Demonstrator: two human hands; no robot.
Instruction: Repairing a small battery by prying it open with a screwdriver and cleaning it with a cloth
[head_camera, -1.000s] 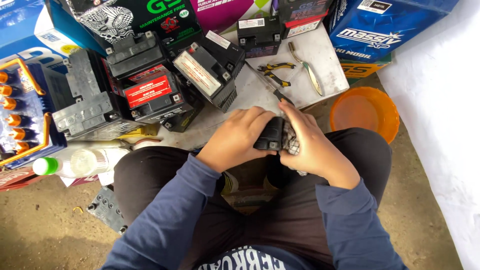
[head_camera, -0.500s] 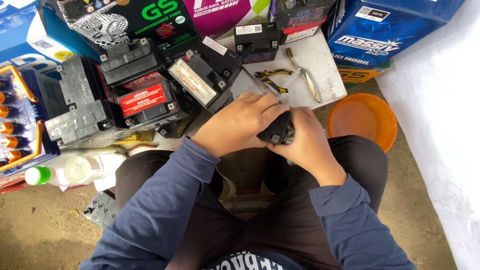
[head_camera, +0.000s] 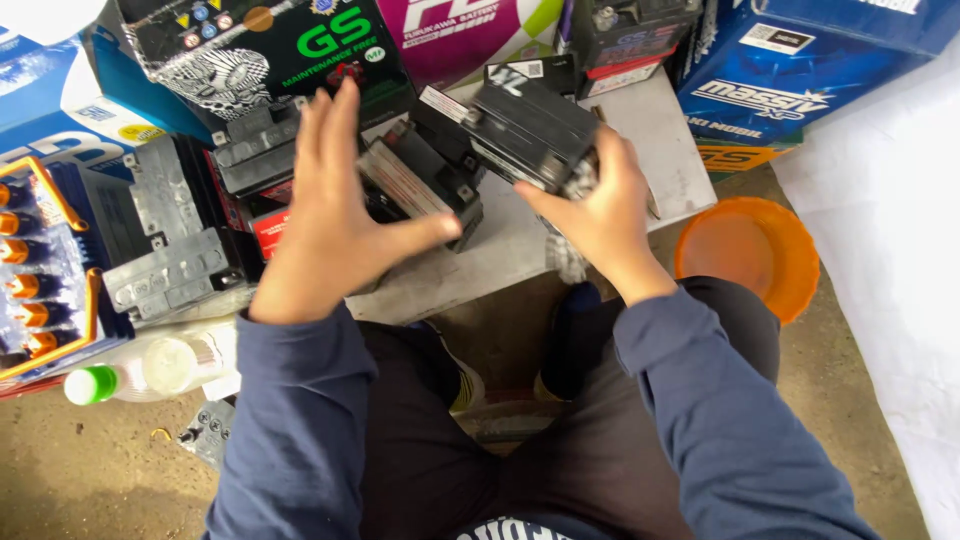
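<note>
My right hand (head_camera: 600, 215) grips a small black battery (head_camera: 535, 130), tilted and lifted over the pale board (head_camera: 650, 130). A grey rag (head_camera: 568, 258) hangs below that hand. My left hand (head_camera: 335, 215) is open with fingers spread, hovering over the black batteries (head_camera: 420, 170) clustered on the left of the board, thumb pointing toward the held battery. It holds nothing. Both arms wear blue sleeves, and my knees in dark trousers are below.
Battery cartons stand at the back: a black and green one (head_camera: 270, 40), a pink one (head_camera: 460, 25), a blue one (head_camera: 800, 70). An orange bowl (head_camera: 750, 255) sits at right, a plastic bottle with green cap (head_camera: 150, 370) at left, orange-capped bottles in a rack (head_camera: 30, 270).
Both hands held the small battery low by my lap. Now the right hand alone has lifted it forward over the board, and the left hand has let go and spread open.
</note>
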